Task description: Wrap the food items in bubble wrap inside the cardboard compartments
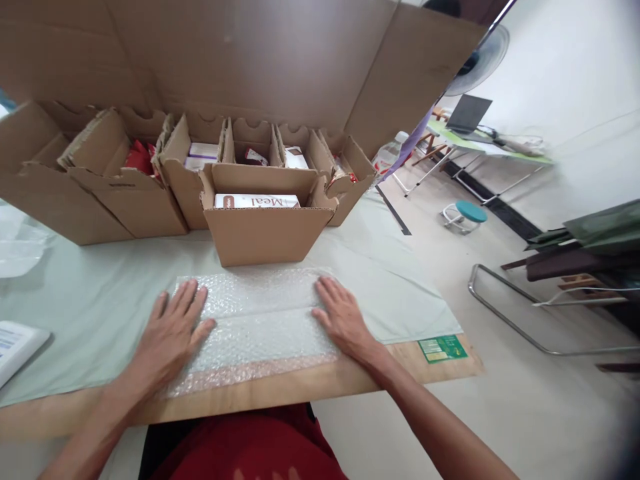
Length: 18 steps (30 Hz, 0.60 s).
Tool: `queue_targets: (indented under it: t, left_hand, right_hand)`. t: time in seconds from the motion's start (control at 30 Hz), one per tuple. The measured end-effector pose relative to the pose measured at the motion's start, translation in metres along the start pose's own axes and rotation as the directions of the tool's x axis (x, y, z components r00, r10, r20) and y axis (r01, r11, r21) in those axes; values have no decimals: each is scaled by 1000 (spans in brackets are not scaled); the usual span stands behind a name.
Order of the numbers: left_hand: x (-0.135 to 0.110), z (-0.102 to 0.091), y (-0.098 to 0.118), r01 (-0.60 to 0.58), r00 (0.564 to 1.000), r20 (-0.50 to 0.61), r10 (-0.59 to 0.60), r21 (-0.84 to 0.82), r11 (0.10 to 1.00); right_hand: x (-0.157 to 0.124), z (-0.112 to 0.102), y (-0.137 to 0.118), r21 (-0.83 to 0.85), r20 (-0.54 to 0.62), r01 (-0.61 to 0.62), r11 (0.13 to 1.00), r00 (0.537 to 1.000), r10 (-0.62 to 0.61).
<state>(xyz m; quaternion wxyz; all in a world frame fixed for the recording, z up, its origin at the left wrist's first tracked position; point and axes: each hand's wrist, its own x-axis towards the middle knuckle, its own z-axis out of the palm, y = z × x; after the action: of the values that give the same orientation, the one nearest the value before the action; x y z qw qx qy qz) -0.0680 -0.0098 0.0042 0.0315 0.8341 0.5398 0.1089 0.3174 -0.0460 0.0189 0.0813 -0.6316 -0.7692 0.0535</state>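
**Position.** The wrap (260, 320), a sheet of bubble film, lies flat just in front of the box (265, 233), on the person's side. Its far edge is close to the box base; I cannot tell whether they touch. Its near edge runs off the cloth (100, 300) onto the bare table (240, 407), close to the table's front edge.

**Hands.** The left hand (173, 327) lies on the wrap's left end and the right hand (343, 317) on its right end. They are well apart, on either side of the box front. Both are flat, palms down, fingers spread. Neither grips anything.

**Surroundings.** The box stands open with a packet (257, 201) lying flat inside. A row of cartons (125, 193) stands behind the box and against it. A green card (443, 348) lies to the near right of the box, at the cloth's corner.

**Risks, as judged.**
- The wrap is held by flat pressure only. The film looks slick, so uneven pressure could skew it or slide it toward the person and over the table's front edge.
- A line across the middle suggests a fold or a second layer. The layers could creep apart if the hands move unevenly.
- A forward push could drive the wrap into the box and shift it against the cartons.
- The cloth could ruck under the wrap if it is dragged.
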Motion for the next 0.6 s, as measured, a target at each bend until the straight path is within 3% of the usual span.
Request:
queue_targets:
  t: [0.07,0.13,0.2,0.27,0.37,0.47,0.53,0.6]
  left_hand:
    - [-3,-8,-4,45,999,-28,-44,22,999]
    - [2,-11,8,39,998,-48,-39,16,999]
    - [10,-10,27,-42,998,-42,41,-15,999]
    - [16,-4,41,-154,988,-9,154,-53,987]
    - [16,2,38,-226,971,51,233,-114,967]
    - [16,-7,26,-134,989,23,144,-252,958]
    - [27,-18,26,-4,1000,-25,-7,-393,919]
    - [46,-28,35,128,982,-48,-182,-541,832]
  right_hand:
    - [-16,-8,23,-44,-102,-146,988,985,141]
    - [-21,-13,19,-53,-178,-180,982,970,168]
    - [-16,-13,-5,-29,-168,-71,997,984,65]
    - [-9,-11,-33,27,-82,109,994,991,-107]
    - [-5,-14,-46,146,7,232,962,972,-235]
    - [2,-28,-22,303,-90,80,950,994,-56]
    - [20,-40,-2,431,-153,-37,901,982,114]
    - [49,-49,8,544,-157,-91,834,966,207]
